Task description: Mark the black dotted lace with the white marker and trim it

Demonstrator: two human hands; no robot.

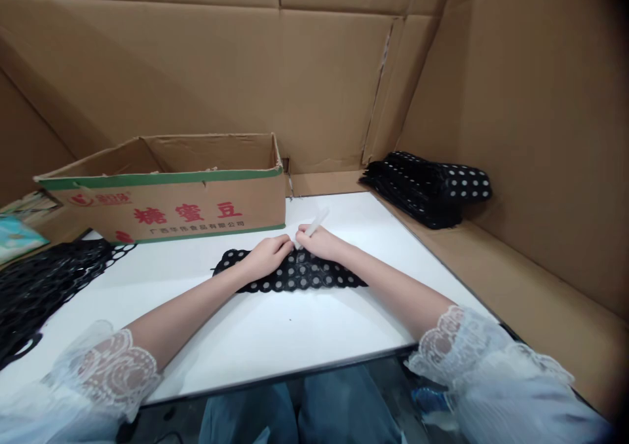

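Observation:
A black strip with rows of pale round dots [299,277] and a scalloped edge lies flat on the white tabletop in front of me. My left hand [269,257] rests on its left half, with fingers curled together at the upper edge of the strip. Close beside it, my right hand [319,241] grips a slim whitish pen-like tool [318,220]. The tool slants, its lower end down at the strip's upper edge near my left fingertips. What exactly the tip touches is too small to tell.
An open cardboard box [196,205] with red lettering stands at the back left. Black netting full of round holes [54,280] lies at the left, near a turquoise packet [19,238]. Folded dotted black pieces [427,185] are piled at the right. Cardboard walls [206,71] enclose the table.

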